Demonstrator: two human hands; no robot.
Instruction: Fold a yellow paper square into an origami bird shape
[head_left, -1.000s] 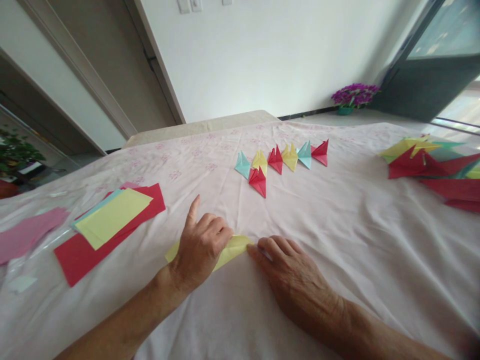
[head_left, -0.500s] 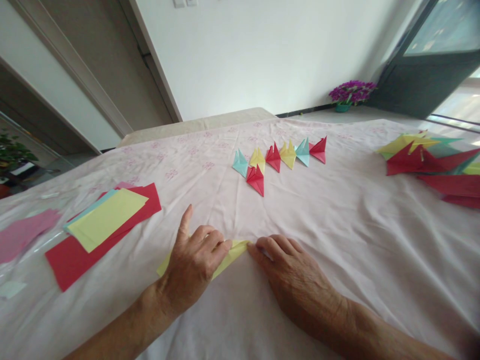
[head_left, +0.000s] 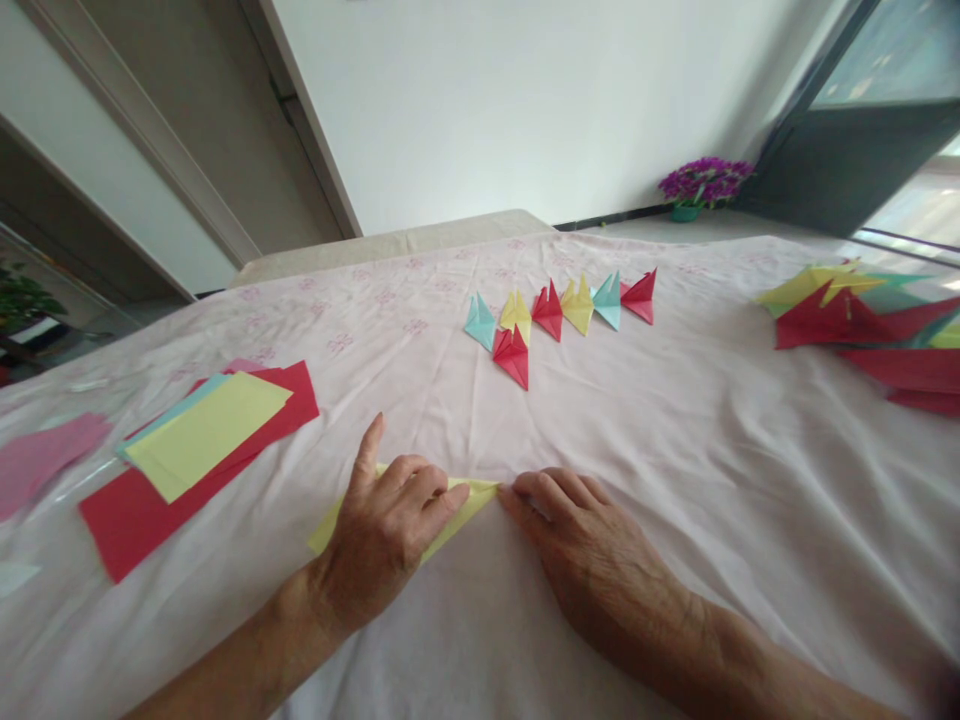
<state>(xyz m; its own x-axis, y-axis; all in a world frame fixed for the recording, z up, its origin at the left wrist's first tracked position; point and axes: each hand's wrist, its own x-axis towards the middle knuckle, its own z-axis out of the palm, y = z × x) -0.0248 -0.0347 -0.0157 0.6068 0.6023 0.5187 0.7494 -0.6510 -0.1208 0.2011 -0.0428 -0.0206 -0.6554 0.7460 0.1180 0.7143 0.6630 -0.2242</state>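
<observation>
A folded yellow paper (head_left: 450,520) lies on the tablecloth in front of me, narrowing to a point at its right end. Over its middle rests my left hand (head_left: 390,520), pressing it flat; one finger sticks up and away while the others bend onto the sheet. My right hand (head_left: 585,540) is closed, its thumb and forefinger pinching the paper's right tip. The left hand covers much of the sheet, so its folds show only in part.
Several folded paper shapes (head_left: 547,312) in red, yellow and blue stand beyond my hands. At left lie yellow sheets (head_left: 214,430), red sheets (head_left: 135,530) and pink sheets (head_left: 52,460). Larger folded red pieces (head_left: 832,320) sit at far right on the tablecloth (head_left: 712,430).
My left fingertip has slid slightly right along the yellow paper towards its tip. The right hand keeps its pinch. The view has shifted a little.
</observation>
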